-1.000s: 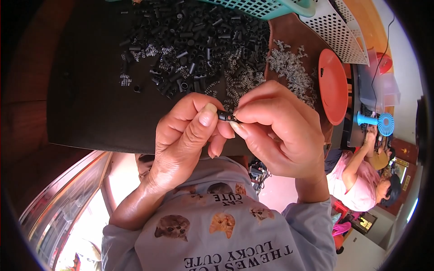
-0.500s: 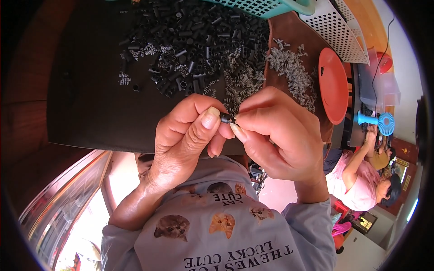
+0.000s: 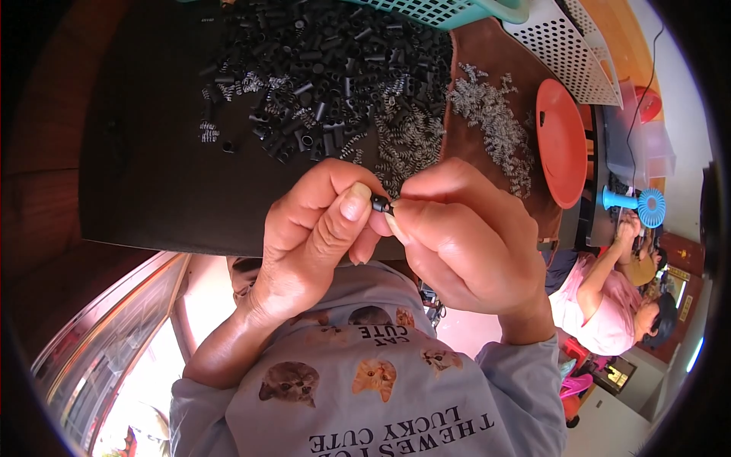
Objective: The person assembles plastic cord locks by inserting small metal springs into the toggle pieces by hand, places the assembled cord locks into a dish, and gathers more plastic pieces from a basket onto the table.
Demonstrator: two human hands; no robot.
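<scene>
My left hand (image 3: pixel 316 236) is closed, with thumb and fingers pinching a small black cylindrical part (image 3: pixel 380 203) above the table's near edge. At that part's right end, the fingertips of my right hand (image 3: pixel 472 240) are pressed together. Whatever sits between those right fingertips is too small and covered to make out. Beyond my hands lies a heap of black tubular parts (image 3: pixel 324 110). Dark coil springs (image 3: pixel 411 141) are piled at its right side, and a lighter pile of small springs (image 3: pixel 491 107) is farther right.
An orange-red plate (image 3: pixel 562 145) rests at the right, with one small dark piece on it. A green basket (image 3: pixel 434 11) and a white perforated basket (image 3: pixel 567 57) stand at the back. A blue fan (image 3: pixel 649 209) and a person in pink (image 3: pixel 601 305) are off to the right.
My right hand has turned slightly and its fingertips have closed in against the black part's end. The left hand has barely shifted.
</scene>
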